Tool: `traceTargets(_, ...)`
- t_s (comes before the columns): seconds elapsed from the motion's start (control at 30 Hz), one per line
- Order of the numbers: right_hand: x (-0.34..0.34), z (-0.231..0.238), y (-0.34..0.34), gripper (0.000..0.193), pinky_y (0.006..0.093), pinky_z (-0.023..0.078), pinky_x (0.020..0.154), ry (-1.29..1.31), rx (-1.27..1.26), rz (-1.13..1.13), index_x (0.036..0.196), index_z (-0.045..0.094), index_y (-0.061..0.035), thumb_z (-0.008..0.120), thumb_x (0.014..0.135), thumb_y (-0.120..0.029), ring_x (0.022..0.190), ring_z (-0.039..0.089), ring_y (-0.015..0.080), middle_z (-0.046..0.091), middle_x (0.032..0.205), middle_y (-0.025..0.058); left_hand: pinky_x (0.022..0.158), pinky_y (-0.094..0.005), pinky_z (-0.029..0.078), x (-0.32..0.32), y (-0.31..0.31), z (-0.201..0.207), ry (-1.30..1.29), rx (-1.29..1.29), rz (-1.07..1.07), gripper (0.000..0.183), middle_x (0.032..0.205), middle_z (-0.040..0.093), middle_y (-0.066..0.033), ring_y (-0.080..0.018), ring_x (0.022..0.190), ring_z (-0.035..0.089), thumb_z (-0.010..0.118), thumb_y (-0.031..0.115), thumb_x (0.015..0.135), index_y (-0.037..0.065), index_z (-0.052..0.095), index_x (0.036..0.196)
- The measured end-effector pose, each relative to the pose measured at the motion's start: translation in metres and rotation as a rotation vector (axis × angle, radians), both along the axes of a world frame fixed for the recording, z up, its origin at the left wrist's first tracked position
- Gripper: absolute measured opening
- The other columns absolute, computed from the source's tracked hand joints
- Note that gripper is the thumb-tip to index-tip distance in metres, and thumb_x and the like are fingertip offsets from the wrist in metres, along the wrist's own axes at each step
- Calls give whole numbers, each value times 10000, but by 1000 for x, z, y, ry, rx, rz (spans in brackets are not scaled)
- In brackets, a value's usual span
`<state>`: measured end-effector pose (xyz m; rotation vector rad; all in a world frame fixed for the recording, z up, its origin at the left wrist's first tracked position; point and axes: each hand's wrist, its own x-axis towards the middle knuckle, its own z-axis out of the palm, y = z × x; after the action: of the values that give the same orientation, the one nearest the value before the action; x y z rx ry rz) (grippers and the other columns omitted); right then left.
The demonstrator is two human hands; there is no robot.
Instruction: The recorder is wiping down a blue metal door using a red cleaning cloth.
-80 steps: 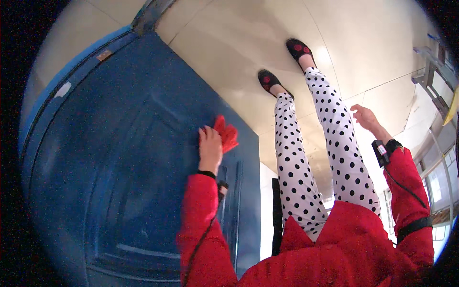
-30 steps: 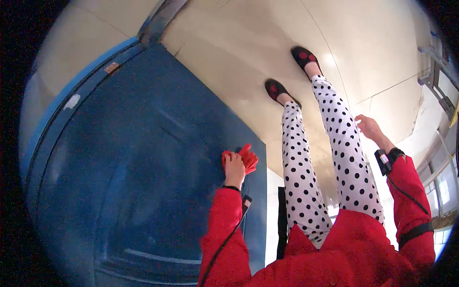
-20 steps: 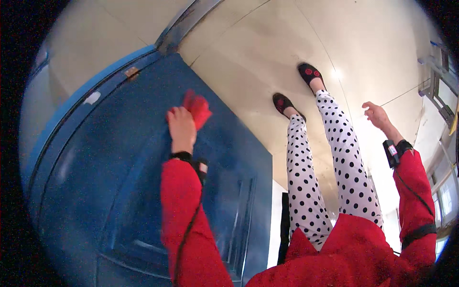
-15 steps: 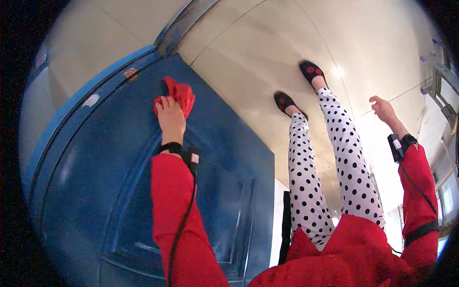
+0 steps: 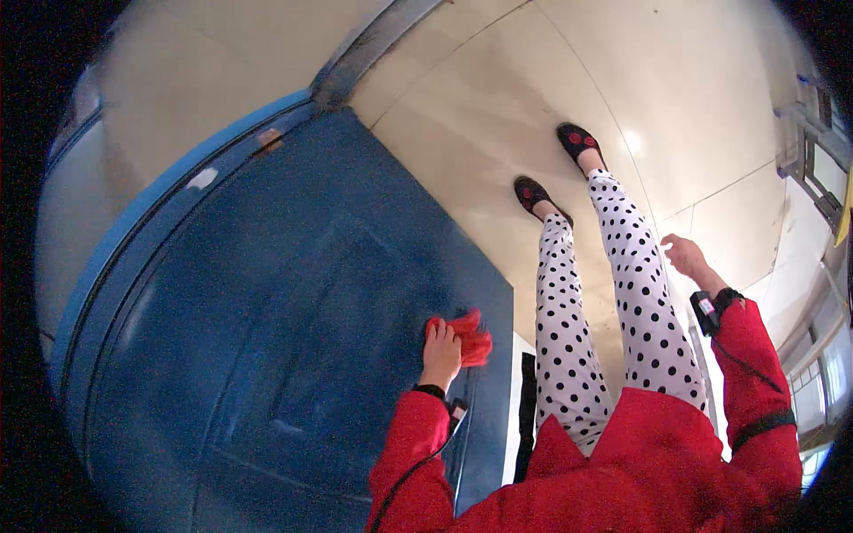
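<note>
A bunched red cloth [image 5: 471, 338] is under the fingers of my left hand [image 5: 441, 357], which presses it against the blue panelled door [image 5: 293, 311]. The cloth lies near the door's right-hand edge, and its outer folds look slightly smeared by motion. My right hand [image 5: 689, 256] hangs in the air beside my right leg, well apart from the door. Its fingers are loosely bent, with nothing seen in them. Both wrists carry a black strap with a small device and a cable.
A blue door frame [image 5: 124, 231] curves along the left, with a hinge [image 5: 269, 138] near its lower end. The metal threshold [image 5: 364, 49] meets the pale tiled floor [image 5: 462, 107]. My black shoes [image 5: 533, 192] stand right of the door. Metal framework [image 5: 813, 169] is at the far right.
My left hand has slid the red cloth across the door, rightward and closer to my body. My right hand has come slightly inward and lower.
</note>
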<state>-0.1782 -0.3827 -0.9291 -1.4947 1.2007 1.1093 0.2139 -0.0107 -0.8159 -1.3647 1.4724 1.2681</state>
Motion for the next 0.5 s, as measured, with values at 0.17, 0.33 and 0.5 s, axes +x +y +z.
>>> traceTargets(0.17, 29, 18, -26, 255, 358, 494, 632, -158, -149, 31, 1031, 586, -87, 517, 788, -126, 656, 621, 246, 626, 727, 136, 1058, -480, 189, 48, -41, 29, -241, -147, -78, 367, 1294, 463, -122, -308, 1279, 308, 384, 227, 875, 68, 570, 1148)
traceTargets(0.33, 73, 46, -66, 233, 433, 475, 772, -250, -220, 8, 1021, 584, -93, 517, 808, -161, 849, 604, 359, 637, 868, 194, 1064, -482, 186, 156, -115, 81, -651, -355, -150, 372, 1322, 437, -121, -310, 1293, 296, 377, 213, 878, 58, 547, 1171)
traceTargets(0.5, 62, 64, -85, 220, 439, 475, 748, -340, -298, -44, 1005, 589, -101, 518, 806, -164, 817, 603, 354, 632, 830, 187, 1083, -480, 165, 186, -151, 140, -841, -440, -142, 378, 1370, 399, -102, -294, 1327, 254, 369, 197, 893, 67, 532, 1208)
